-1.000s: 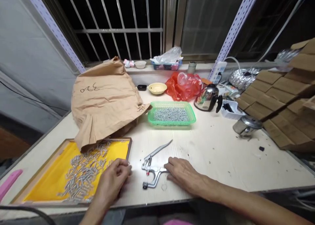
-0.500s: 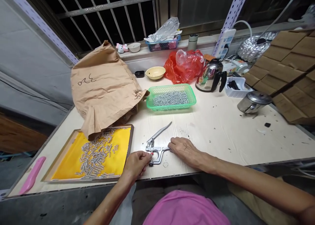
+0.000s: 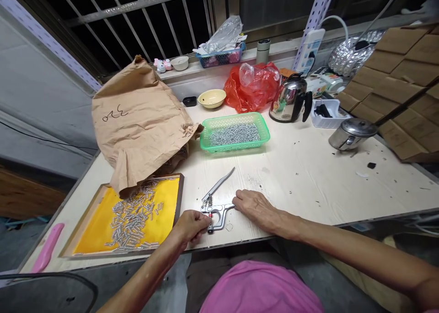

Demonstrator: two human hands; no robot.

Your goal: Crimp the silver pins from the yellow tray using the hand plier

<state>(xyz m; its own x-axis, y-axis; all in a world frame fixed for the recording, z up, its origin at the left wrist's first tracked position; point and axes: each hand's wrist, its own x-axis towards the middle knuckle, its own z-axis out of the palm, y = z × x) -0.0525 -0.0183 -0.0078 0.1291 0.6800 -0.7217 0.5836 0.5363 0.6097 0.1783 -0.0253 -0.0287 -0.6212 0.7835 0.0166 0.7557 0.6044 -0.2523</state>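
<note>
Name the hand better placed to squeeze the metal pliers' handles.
Probably the right hand: it is at the handle end of the metal pliers, whereas the left hand is at the opposite end.

The person's right hand (image 3: 255, 207) grips one handle of the metal pliers (image 3: 215, 208) on the bench (image 3: 288, 176); the left hand (image 3: 191, 225) pinches beside their jaws. A brown paper bag (image 3: 140, 125) overhangs a yellow-lined tray (image 3: 168, 214) of metal pieces (image 3: 132, 224), with a green basket (image 3: 236, 147) behind the pliers.
</note>
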